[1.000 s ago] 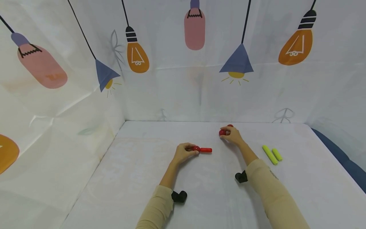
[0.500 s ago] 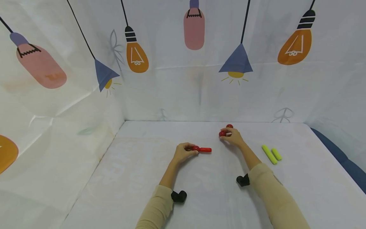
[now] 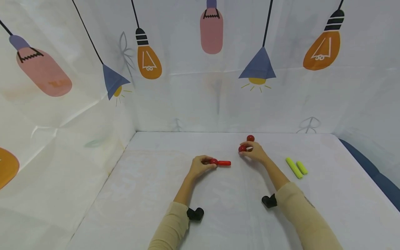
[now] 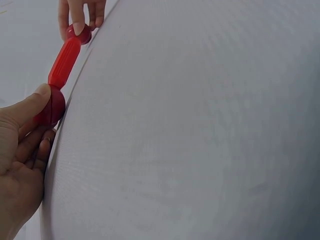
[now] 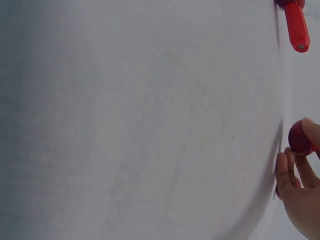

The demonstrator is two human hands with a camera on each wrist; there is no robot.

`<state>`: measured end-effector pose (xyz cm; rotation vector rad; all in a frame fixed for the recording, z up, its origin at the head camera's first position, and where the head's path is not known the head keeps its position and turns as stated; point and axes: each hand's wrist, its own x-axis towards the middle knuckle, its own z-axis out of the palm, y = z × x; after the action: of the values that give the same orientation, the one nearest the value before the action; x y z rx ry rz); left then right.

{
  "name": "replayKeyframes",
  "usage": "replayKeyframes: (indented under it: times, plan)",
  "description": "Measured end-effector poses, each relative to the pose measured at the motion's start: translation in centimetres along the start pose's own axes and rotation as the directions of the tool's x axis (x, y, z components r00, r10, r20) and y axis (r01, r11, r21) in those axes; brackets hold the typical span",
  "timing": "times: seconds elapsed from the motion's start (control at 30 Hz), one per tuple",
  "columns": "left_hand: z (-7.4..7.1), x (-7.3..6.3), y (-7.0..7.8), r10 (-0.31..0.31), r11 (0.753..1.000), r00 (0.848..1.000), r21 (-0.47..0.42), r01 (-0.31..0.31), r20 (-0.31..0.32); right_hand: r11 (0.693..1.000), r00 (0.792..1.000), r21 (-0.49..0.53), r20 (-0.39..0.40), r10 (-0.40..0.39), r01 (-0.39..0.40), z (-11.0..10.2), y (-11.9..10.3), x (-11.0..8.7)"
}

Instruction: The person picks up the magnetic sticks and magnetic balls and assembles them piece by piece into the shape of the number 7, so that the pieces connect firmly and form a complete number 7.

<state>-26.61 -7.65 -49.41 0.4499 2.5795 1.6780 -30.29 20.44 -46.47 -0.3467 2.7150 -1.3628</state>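
Note:
Between thumb and fingers, my left hand (image 3: 199, 167) pinches a red ball (image 3: 214, 161) low over the white table (image 3: 150, 194). A short red rod (image 3: 224, 163) extends from that ball toward the right; its free end shows a grey tip in the right wrist view. Farther back and to the right, my right hand (image 3: 257, 152) pinches another red ball (image 3: 242, 148). Just behind its fingers lies a third red ball (image 3: 250, 138), near the table's far edge. In the left wrist view the rod (image 4: 65, 62) lines up with the right hand's ball (image 4: 80, 35).
Two yellow-green rods (image 3: 294, 168), one longer than the other, lie on the table right of my right forearm. A white sheet (image 3: 187, 104) printed with lamps hangs behind the table and along its left. Something dark blue (image 3: 372, 166) shows past the right edge.
My right hand has drawn slightly nearer with its red ball, and the ball behind it shows more fully. The left hand keeps its place with its ball and rod.

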Motion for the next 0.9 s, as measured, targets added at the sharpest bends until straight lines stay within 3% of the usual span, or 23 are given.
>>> replayKeyframes:
  times: [0.2, 0.53, 0.9]
  plan:
    - [0.0, 0.0, 0.0, 0.022, 1.000, 1.000, -0.005, -0.022, -0.007, 0.999, 0.999, 0.012, 0.022, -0.037, 0.037, 0.2, -0.1, -0.3]
    - [0.0, -0.1, 0.1, 0.007, 1.000, 1.000, -0.005, -0.007, -0.001, 0.994, 0.994, 0.053, 0.055, -0.096, 0.093, 0.4, -0.2, -1.1]
    - [0.1, -0.1, 0.2, 0.018, 1.000, 1.000, 0.003, -0.018, -0.010, 0.997, 0.994, 0.068, 0.101, -0.039, 0.032, 1.0, -0.6, -1.9]
